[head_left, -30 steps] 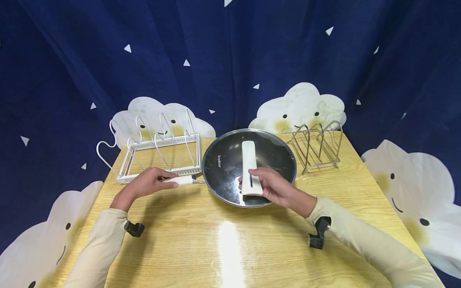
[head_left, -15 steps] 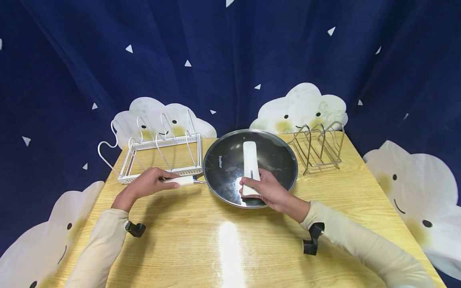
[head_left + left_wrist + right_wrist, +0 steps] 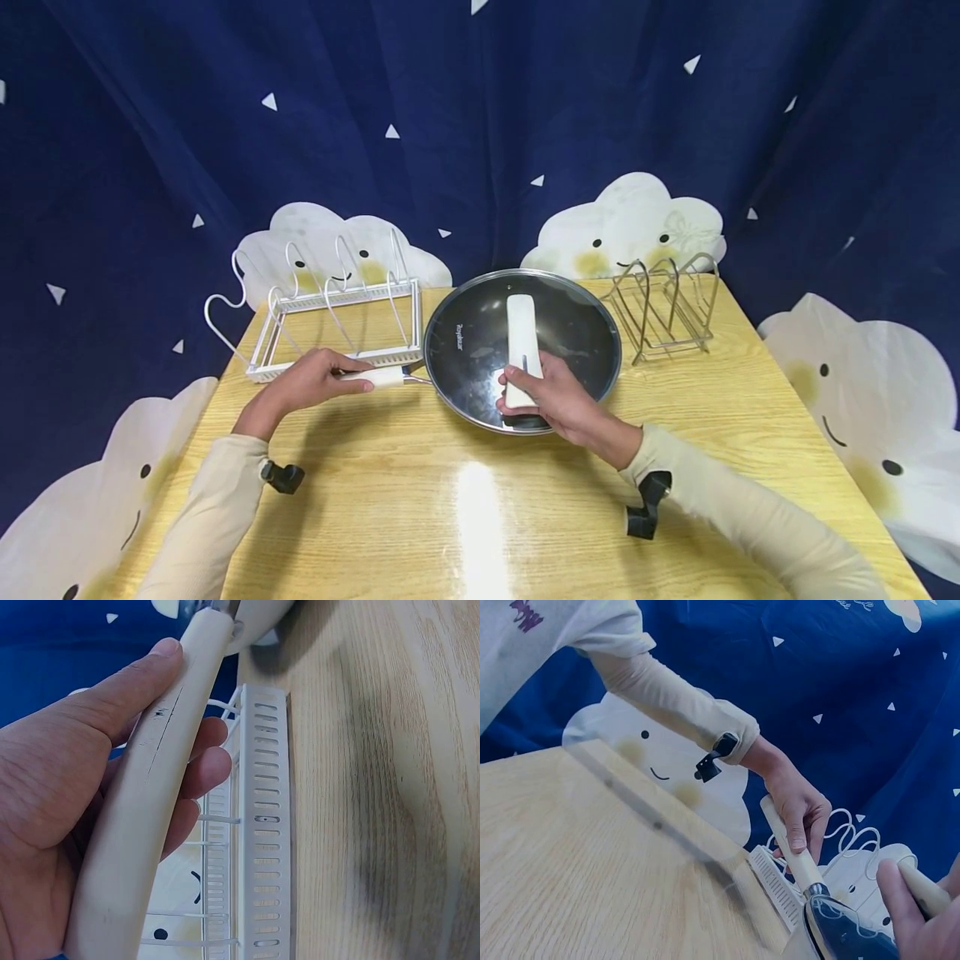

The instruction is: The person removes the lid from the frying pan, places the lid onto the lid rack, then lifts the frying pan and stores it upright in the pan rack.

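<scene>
On the near end of the lid handle (image 3: 522, 354) my right hand (image 3: 558, 398) fingers now curl tight; a sec ago they lay looser, further out. Left hand (image 3: 303, 385) stays wrapped round the pan handle (image 3: 375, 377). Glass lid (image 3: 480, 333) sits on the pan, mid-table (image 3: 465, 517), btwn white rack (image 3: 337, 325) & wire rack (image 3: 663, 308). Grip looks set for lifting, I'd judge.

Wooden tabletop (image 3: 465, 517) carrying a pan and two racks.

A lidded pan (image 3: 480, 333) sits at the middle of the far half, its pale handle (image 3: 378, 377) pointing left. A white wire rack (image 3: 337, 329) stands at the far left, just beside the pan; a bare metal rack (image 3: 667, 312) stands at the far right, near the pan's other side.
</scene>
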`<state>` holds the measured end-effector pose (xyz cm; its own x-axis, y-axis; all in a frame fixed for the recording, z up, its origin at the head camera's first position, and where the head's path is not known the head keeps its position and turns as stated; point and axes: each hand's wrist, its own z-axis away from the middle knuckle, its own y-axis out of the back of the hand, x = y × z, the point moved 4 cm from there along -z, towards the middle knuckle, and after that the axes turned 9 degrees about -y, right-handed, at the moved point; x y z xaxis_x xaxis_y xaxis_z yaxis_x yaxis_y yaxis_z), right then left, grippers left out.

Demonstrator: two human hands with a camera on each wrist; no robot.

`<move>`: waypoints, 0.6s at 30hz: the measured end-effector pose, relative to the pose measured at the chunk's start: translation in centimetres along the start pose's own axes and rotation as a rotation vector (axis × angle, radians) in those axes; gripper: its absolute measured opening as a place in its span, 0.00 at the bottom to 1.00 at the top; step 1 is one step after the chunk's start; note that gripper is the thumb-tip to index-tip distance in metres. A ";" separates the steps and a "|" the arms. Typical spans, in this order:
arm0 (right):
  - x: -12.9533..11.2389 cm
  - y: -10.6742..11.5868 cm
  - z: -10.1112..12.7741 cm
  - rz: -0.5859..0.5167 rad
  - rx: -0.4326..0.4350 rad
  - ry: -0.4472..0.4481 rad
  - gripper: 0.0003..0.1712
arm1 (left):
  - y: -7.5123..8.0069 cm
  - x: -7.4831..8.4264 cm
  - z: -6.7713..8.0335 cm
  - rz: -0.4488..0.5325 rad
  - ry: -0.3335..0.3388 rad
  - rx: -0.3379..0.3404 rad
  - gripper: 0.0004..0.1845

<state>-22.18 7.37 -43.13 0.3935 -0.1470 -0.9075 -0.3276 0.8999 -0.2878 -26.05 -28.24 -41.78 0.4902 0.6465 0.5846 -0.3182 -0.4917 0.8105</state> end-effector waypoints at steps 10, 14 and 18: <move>0.1 -0.1 -0.1 -0.002 0.052 0.007 0.21 | 0.0 -0.1 0.0 0.001 0.006 -0.003 0.22; 0.1 -0.1 0.0 -0.018 0.062 0.019 0.22 | 0.1 0.0 0.0 0.003 0.005 -0.003 0.21; 0.1 -0.2 0.1 -0.038 0.073 0.019 0.23 | 0.0 0.0 0.0 0.012 0.003 -0.007 0.21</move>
<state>-21.97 7.27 -43.14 0.3881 -0.1889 -0.9021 -0.2489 0.9209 -0.2999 -26.08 -28.23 -41.75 0.4842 0.6421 0.5943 -0.3293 -0.4956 0.8037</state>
